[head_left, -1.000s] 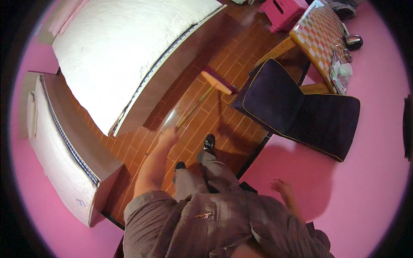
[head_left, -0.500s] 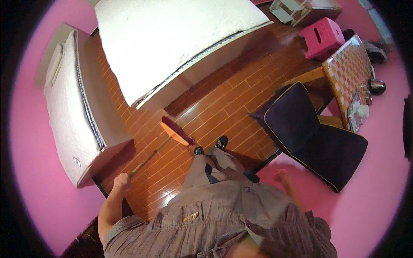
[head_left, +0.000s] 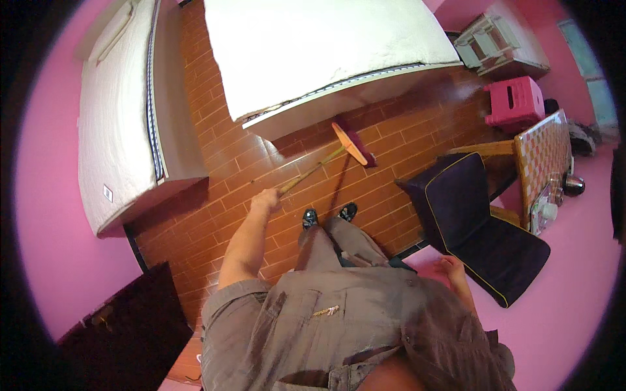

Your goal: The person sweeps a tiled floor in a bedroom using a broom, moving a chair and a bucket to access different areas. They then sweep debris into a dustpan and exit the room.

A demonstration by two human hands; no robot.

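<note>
A broom (head_left: 349,143) with an orange head, dark red bristles and a thin handle reaches out across the brown floor. My left hand (head_left: 266,200) is wrapped round its handle, the arm stretched forward. The bristles rest on the boards near the low side of the large bed, ahead of my shoes. By my right side hangs my right hand (head_left: 451,266), its fingers loosely bent and apart with nothing visible in them. It is close to a dark chair (head_left: 469,215) with yellow piping.
The large bed (head_left: 326,52) with a white cover stands ahead, a narrower bed (head_left: 120,137) to the left. On the right are a table with a checked top (head_left: 544,159), a pink stool (head_left: 515,103) and a small cabinet (head_left: 489,45). A dark panel (head_left: 130,332) stands at lower left.
My left hand has swung forward and to the right with the broom. The broom head has slid away from my feet toward the right. The whole view has shifted too.
</note>
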